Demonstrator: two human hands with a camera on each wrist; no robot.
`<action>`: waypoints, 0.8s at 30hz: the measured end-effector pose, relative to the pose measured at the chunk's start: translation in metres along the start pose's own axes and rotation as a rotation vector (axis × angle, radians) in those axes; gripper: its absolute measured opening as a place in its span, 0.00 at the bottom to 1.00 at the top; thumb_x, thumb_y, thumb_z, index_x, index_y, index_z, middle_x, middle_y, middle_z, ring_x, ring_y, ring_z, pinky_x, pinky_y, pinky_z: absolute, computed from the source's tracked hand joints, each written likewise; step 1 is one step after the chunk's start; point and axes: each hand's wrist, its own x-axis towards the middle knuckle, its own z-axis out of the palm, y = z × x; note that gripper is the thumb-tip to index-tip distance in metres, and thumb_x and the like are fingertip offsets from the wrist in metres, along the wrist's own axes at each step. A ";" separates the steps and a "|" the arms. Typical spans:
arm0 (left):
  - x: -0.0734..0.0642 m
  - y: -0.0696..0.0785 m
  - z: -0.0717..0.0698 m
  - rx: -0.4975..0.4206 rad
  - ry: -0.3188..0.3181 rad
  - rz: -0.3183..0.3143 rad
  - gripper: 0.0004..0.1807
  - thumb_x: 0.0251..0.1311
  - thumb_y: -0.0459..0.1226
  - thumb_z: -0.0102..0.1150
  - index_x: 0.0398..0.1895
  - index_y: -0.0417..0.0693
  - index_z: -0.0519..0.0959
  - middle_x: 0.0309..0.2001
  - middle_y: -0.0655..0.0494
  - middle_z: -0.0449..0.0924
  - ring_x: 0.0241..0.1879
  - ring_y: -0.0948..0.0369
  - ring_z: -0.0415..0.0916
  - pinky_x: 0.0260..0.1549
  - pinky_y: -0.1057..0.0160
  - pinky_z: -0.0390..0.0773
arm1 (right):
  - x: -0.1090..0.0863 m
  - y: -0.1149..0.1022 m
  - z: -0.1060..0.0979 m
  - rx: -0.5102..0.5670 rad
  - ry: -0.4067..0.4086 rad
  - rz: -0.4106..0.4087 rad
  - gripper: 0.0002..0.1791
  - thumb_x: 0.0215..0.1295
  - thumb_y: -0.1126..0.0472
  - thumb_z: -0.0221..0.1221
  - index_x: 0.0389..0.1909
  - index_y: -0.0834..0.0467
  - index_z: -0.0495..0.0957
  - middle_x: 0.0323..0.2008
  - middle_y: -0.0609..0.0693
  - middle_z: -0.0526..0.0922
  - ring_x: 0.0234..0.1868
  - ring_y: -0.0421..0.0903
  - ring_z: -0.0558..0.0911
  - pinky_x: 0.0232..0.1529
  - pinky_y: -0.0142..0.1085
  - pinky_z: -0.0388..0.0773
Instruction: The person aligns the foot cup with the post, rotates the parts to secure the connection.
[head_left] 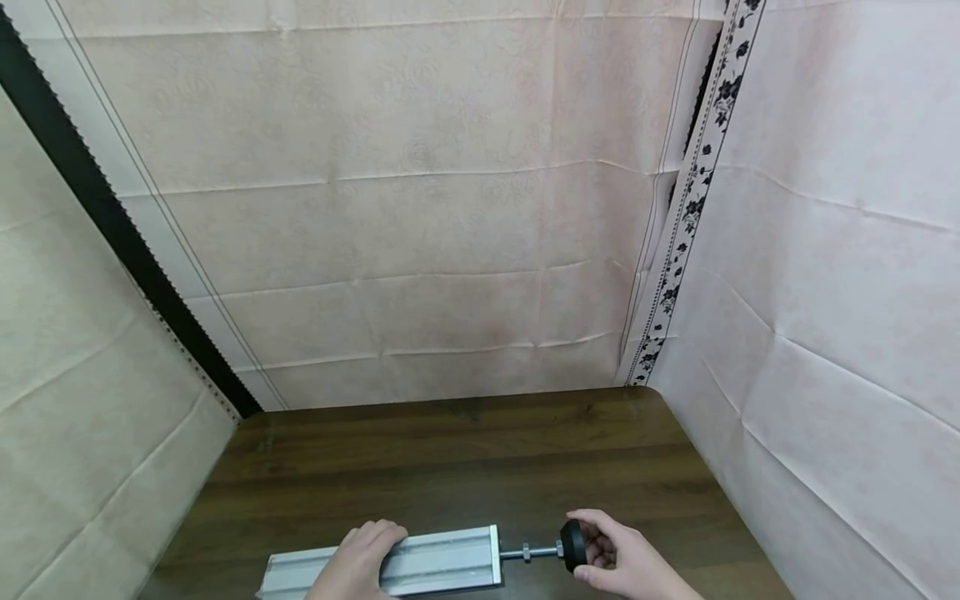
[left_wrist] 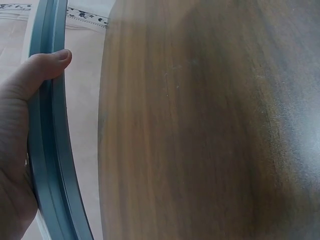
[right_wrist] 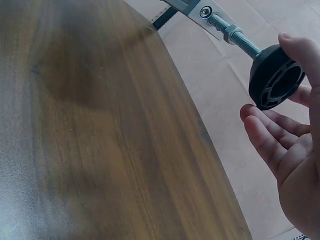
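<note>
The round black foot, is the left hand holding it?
No, the right hand holds the round black foot, while the left hand grips the metal bar.

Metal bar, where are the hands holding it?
The left hand grips the metal bar around its body; the right hand holds the black foot by its rim.

I see a silver bar [head_left: 442,560], black knob [head_left: 573,545], brown wood-grained table [head_left: 450,462], pale cloth [head_left: 450,225] and black-flowered white trim [head_left: 693,200].
</note>
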 end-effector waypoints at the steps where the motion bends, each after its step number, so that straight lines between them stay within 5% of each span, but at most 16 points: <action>1: 0.000 0.000 0.000 0.000 -0.002 -0.002 0.42 0.35 0.69 0.62 0.47 0.48 0.74 0.44 0.60 0.74 0.42 0.64 0.69 0.35 0.60 0.70 | 0.000 0.000 0.000 -0.001 0.003 0.000 0.26 0.60 0.60 0.62 0.59 0.56 0.67 0.35 0.47 0.75 0.32 0.36 0.76 0.31 0.32 0.76; 18: 0.001 0.003 -0.002 0.001 -0.011 -0.013 0.42 0.35 0.69 0.63 0.47 0.48 0.74 0.44 0.60 0.74 0.41 0.64 0.69 0.35 0.59 0.70 | 0.000 0.002 0.002 -0.001 0.041 -0.027 0.22 0.60 0.63 0.61 0.56 0.58 0.70 0.33 0.45 0.76 0.33 0.35 0.75 0.30 0.33 0.76; 24: 0.000 0.001 0.001 0.024 0.046 0.023 0.42 0.34 0.70 0.63 0.46 0.48 0.75 0.43 0.61 0.74 0.41 0.64 0.69 0.35 0.60 0.70 | 0.001 0.003 0.003 0.005 0.042 -0.046 0.22 0.60 0.64 0.61 0.55 0.58 0.70 0.33 0.44 0.76 0.33 0.35 0.75 0.31 0.33 0.76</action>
